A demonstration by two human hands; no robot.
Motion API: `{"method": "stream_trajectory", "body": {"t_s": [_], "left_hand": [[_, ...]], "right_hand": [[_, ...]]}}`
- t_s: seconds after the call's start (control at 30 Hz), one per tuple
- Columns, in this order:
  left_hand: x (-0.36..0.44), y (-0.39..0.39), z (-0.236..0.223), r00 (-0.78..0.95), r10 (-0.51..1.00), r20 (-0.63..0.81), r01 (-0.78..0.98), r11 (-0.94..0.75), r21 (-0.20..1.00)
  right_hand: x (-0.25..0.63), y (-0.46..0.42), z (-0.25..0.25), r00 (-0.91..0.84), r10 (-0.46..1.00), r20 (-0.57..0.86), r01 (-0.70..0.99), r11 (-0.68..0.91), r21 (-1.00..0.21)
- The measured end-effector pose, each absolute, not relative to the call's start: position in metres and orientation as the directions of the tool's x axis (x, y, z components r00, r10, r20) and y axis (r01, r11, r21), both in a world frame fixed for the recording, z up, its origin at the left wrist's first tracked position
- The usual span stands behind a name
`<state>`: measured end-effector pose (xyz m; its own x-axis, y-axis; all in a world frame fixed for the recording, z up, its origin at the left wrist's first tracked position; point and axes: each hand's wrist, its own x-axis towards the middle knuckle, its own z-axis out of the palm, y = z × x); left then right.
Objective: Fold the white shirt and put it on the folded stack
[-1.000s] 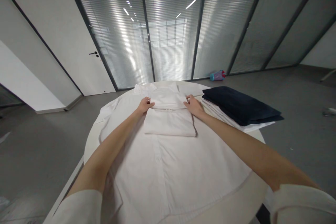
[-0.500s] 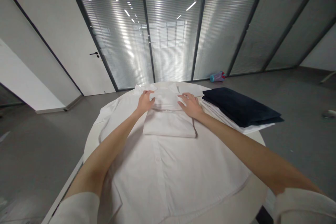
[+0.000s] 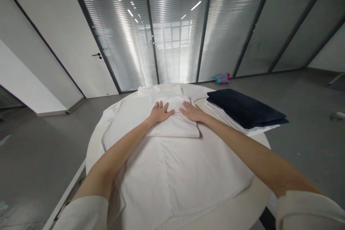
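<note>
A white button-front shirt (image 3: pixel 188 172) is spread over the round white table (image 3: pixel 242 208), its collar toward the far edge. On its upper half lies a folded white garment (image 3: pixel 175 129), a neat rectangle. My left hand (image 3: pixel 161 112) presses flat on the left part of this bundle, fingers spread, thumb pointing inward. Opposite it, my right hand (image 3: pixel 192 111) rests flat on the right part, fingers stretched out. The two thumbs come close together near a crease across the bundle. Neither hand grips anything; some of the cloth is hidden beneath them.
Right of the bundle, folded dark navy cloth (image 3: pixel 245 109) sits on folded white cloth (image 3: pixel 258 130), overhanging the table's right edge. A blue and red basket-like object (image 3: pixel 223 78) lies on the floor by the glass wall. A white door (image 3: pixel 88 64) stands at the left.
Both hands have drawn slightly nearer to me and closer together. My left hand has moved right and its fingers now lie flat; the far flap of the bundle now lies folded down under the hands.
</note>
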<state>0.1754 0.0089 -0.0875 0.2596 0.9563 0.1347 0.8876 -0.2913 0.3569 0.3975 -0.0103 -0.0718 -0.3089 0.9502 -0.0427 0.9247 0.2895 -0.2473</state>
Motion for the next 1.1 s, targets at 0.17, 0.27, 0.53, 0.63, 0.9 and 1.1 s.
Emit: {"method": "stream_trajectory", "body": {"t_s": [0.17, 0.27, 0.53, 0.63, 0.9, 1.1], "left_hand": [[0.158, 0.013, -0.066, 0.391, 0.878, 0.275, 0.770, -0.476, 0.424], [0.131, 0.020, -0.040, 0.431, 0.877, 0.211, 0.728, -0.476, 0.493], [0.094, 0.018, -0.014, 0.497, 0.854, -0.154, 0.666, -0.262, 0.698], [0.094, 0.018, -0.017, 0.503, 0.836, -0.220, 0.679, -0.224, 0.699], [0.097, 0.018, -0.023, 0.425, 0.898, -0.112, 0.708, -0.254, 0.659], [0.134, -0.027, -0.024, 0.376, 0.899, 0.225, 0.793, -0.437, 0.425]], "right_hand": [[0.406, -0.026, -0.049, -0.234, 0.947, 0.218, 0.947, 0.273, -0.170], [0.418, -0.034, -0.034, -0.193, 0.971, 0.138, 0.951, 0.220, -0.216], [0.439, -0.027, -0.036, -0.409, 0.909, -0.077, 0.875, 0.367, -0.315], [0.439, -0.026, -0.038, -0.418, 0.908, -0.040, 0.856, 0.378, -0.352], [0.430, -0.030, -0.045, -0.267, 0.964, 0.016, 0.912, 0.258, -0.319], [0.414, -0.040, -0.043, -0.222, 0.971, 0.086, 0.960, 0.233, -0.155]]}}
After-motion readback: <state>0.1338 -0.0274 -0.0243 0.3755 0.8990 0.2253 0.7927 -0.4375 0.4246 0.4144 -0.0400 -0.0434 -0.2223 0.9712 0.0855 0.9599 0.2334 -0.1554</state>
